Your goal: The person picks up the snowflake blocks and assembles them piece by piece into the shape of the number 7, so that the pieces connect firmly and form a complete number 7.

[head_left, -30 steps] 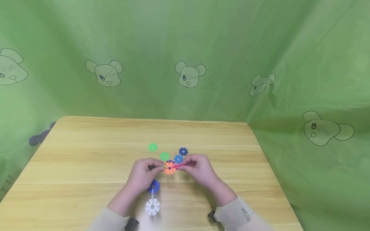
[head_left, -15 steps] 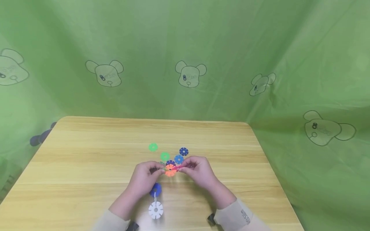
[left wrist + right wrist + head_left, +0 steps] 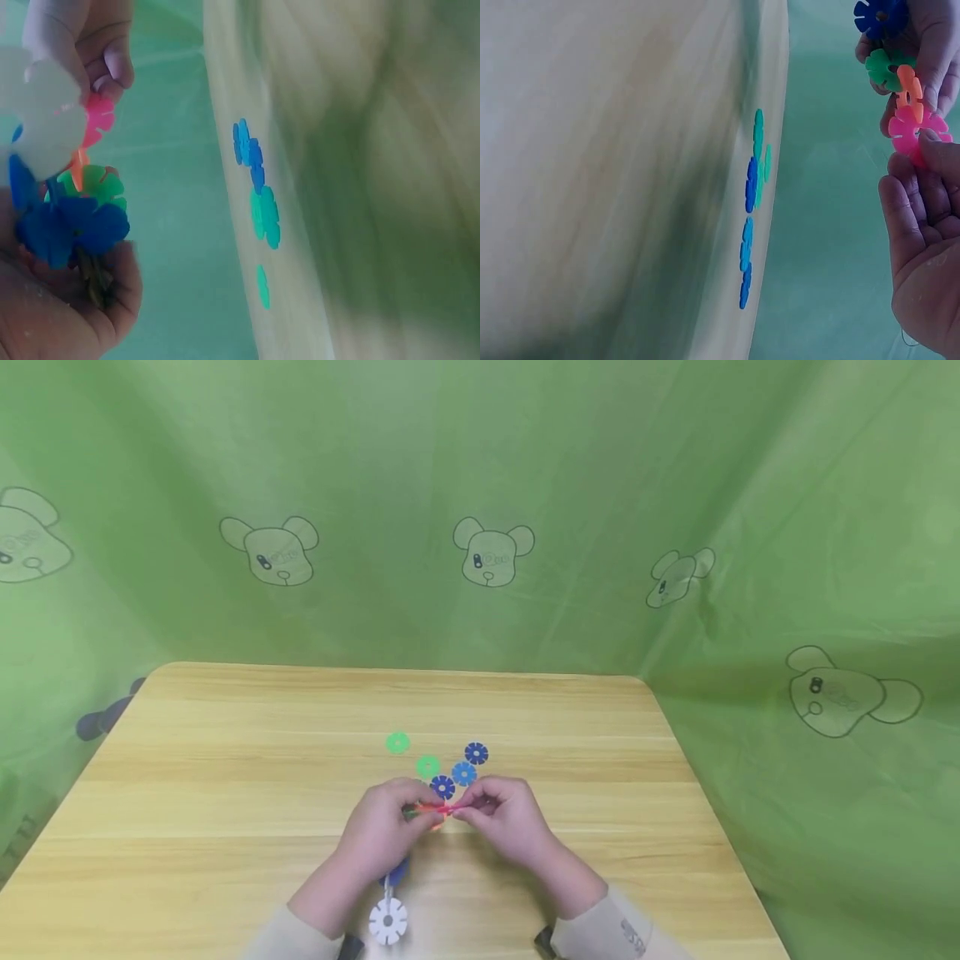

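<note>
Above the table, my left hand point(image 3: 377, 828) grips a chain of slotted plastic snowflake discs. Its white disc point(image 3: 387, 922) and blue disc point(image 3: 71, 229) hang on the near side, below the palm in the head view. A green disc point(image 3: 882, 69) and an orange disc point(image 3: 909, 91) come after them at the left fingertips. Between thumb and fingers, my right hand point(image 3: 512, 820) pinches a pink disc point(image 3: 904, 133). The pink disc's edge is right at the orange one, and the two hands almost meet. Left fingers partly hide the green and orange discs in the head view.
On the wooden table point(image 3: 225, 752) beyond the hands lie loose discs: a light green disc point(image 3: 397, 742), another green disc point(image 3: 428, 767), a dark blue disc point(image 3: 442, 787), a lighter blue disc point(image 3: 464, 774) and a navy disc point(image 3: 476, 753). A green curtain point(image 3: 390, 610) surrounds the table.
Both hands have come slightly nearer the body and closer together. The orange disc, facing up before, is now mostly turned edge-on; the white disc has swung down and left.
</note>
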The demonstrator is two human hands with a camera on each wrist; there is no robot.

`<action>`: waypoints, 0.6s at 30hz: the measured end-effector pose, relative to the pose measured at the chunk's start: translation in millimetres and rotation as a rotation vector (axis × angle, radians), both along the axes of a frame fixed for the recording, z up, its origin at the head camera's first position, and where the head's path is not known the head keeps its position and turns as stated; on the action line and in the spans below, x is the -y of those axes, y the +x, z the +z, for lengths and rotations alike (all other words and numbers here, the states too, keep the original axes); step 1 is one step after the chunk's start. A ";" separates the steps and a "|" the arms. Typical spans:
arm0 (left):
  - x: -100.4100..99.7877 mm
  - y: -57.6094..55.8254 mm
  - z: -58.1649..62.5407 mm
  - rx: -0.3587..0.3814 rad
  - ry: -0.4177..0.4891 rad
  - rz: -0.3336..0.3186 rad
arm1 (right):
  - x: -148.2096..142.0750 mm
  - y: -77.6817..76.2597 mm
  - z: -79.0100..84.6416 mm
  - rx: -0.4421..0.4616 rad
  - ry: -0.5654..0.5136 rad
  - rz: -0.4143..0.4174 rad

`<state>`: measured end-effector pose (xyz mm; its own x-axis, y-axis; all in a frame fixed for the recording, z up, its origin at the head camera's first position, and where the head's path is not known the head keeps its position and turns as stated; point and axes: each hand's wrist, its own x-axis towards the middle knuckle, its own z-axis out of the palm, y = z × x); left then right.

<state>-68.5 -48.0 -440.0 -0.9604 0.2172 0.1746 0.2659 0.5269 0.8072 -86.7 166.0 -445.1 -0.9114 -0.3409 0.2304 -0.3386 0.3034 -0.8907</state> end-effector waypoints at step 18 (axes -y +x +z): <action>15.3 5.8 -6.9 0.087 -0.068 0.050 | -33.4 -52.5 8.8 -0.018 0.342 -0.175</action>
